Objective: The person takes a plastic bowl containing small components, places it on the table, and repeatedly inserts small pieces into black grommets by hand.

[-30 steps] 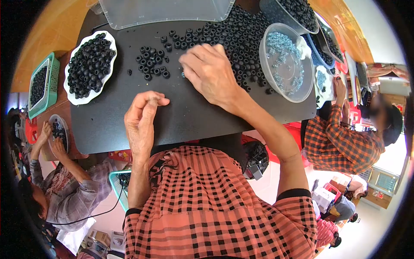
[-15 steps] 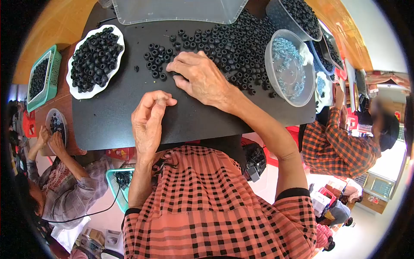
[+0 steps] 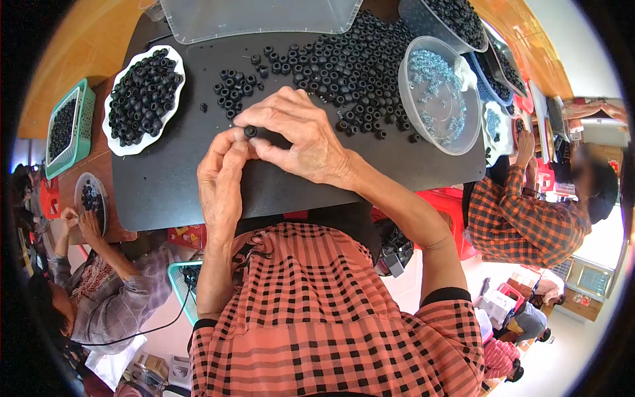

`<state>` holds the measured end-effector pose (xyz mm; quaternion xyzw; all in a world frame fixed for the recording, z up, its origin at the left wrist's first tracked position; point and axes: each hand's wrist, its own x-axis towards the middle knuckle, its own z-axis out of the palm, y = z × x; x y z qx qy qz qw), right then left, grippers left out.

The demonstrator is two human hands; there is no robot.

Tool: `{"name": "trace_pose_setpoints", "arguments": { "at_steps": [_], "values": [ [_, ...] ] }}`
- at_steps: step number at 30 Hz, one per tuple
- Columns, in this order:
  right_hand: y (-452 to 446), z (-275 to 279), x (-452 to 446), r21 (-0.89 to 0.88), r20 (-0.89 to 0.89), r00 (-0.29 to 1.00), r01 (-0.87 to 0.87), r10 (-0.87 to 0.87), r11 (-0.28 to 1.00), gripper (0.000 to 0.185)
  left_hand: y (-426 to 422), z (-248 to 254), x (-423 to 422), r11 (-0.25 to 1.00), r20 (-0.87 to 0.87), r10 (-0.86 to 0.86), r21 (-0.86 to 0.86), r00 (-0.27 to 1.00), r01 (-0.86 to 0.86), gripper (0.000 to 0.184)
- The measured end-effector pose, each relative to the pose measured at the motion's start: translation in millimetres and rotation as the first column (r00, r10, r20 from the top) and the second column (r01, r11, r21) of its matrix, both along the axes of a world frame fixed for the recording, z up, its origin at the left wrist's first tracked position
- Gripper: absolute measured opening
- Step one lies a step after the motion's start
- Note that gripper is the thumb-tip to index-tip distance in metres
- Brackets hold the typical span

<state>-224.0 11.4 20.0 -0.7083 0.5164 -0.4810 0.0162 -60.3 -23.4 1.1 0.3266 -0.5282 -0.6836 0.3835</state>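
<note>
My right hand point(image 3: 301, 135) pinches one black bead point(image 3: 251, 132) between thumb and fingertips, just above the dark tabletop point(image 3: 172, 188). Close against that bead are the fingertips of my left hand point(image 3: 221, 172), thumb and forefinger pressed together; whatever they hold is too small or hidden to make out. Beyond my hands lies a broad spread of loose black beads point(image 3: 360, 73) with round holes. A smaller cluster of black beads point(image 3: 231, 89) sits just past my fingertips. To the left, a white scalloped plate point(image 3: 178, 99) carries a heap of similar beads.
At right stands a clear round tub point(image 3: 433, 129) with small light-blue pieces; a bin of black beads point(image 3: 456, 20) is behind it. A clear plastic box point(image 3: 258, 20) borders the far side. A green basket point(image 3: 83, 132) stands left. Co-workers sit at left point(image 3: 119, 298) and right point(image 3: 522, 218).
My right hand has lifted a black bead from the cluster and brought it back to my left fingertips. The left hand has risen slightly. The view has shifted a little.
</note>
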Motion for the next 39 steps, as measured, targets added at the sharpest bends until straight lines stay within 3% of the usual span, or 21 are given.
{"name": "trace_pose_setpoints", "arguments": {
  "at_steps": [2, 5, 7, 9, 12, 19, 21, 24, 26, 30, 34, 39],
  "values": [
    [1, -1, 2, -0.017, 0.051, 0.998, -0.023, 0.023, 1.0, 0.039, 0, 1, -4, 0.994, -0.127, 0.009, 0.108, 0.992, 0.005, 0.019],
    [2, -7, 2, -0.053, 0.032, 0.999, -0.022, 0.024, 0.998, 0.039, -1, -1, -8, 0.999, -0.063, 0.044, 0.008, 0.997, -0.043, 0.018],
    [4, -8, 2, -0.062, 0.026, 0.999, -0.033, 0.035, 0.998, 0.038, -6, -3, -6, 0.999, -0.076, 0.034, 0.035, 0.997, -0.032, 0.018],
    [6, -8, 3, -0.026, 0.212, 0.974, -0.081, 0.085, 0.996, 0.031, -8, -3, -4, 0.998, -0.089, 0.022, 0.063, 0.996, -0.016, 0.018],
    [7, -12, -3, 0.043, 0.264, 0.959, -0.123, 0.107, 0.992, 0.023, -6, -5, -3, 0.999, -0.074, -0.024, 0.045, 0.997, 0.027, 0.019],
    [8, -18, -6, -0.008, 0.287, 0.952, -0.105, 0.103, 0.994, 0.015, -1, -5, -7, 0.999, -0.014, 0.0, 0.042, 1.0, 0.001, 0.019],
    [12, -16, -8, 0.098, 0.266, 0.958, -0.143, 0.112, 0.985, 0.013, 1, -2, -9, 0.995, -0.055, 0.005, 0.101, 0.998, 0.001, 0.02],
    [18, -13, -10, 0.007, 0.228, 0.969, -0.099, 0.095, 0.995, 0.012, 4, -1, -11, 0.982, -0.169, 0.017, 0.188, 0.985, 0.015, 0.018],
    [27, -7, -20, -0.035, 0.177, 0.984, 0.009, -0.003, 0.999, 0.012, 2, -1, -7, 0.985, -0.201, -0.029, 0.162, 0.979, 0.062, 0.017],
    [42, 10, -58, 0.069, 0.051, 0.975, 0.212, -0.216, 0.975, 0.016, 1, -4, -4, 0.983, -0.24, -0.091, 0.131, 0.966, 0.125, 0.016],
    [41, 15, -73, 0.13, -0.086, 0.973, 0.226, -0.216, 0.965, 0.017, 0, -4, -5, 0.981, -0.251, -0.104, 0.132, 0.962, 0.141, 0.016],
    [23, 7, -65, 0.144, -0.231, 0.969, 0.12, -0.085, 0.982, 0.018, 2, -5, -4, 0.982, -0.272, -0.096, 0.132, 0.957, 0.136, 0.017]
  ]
}}
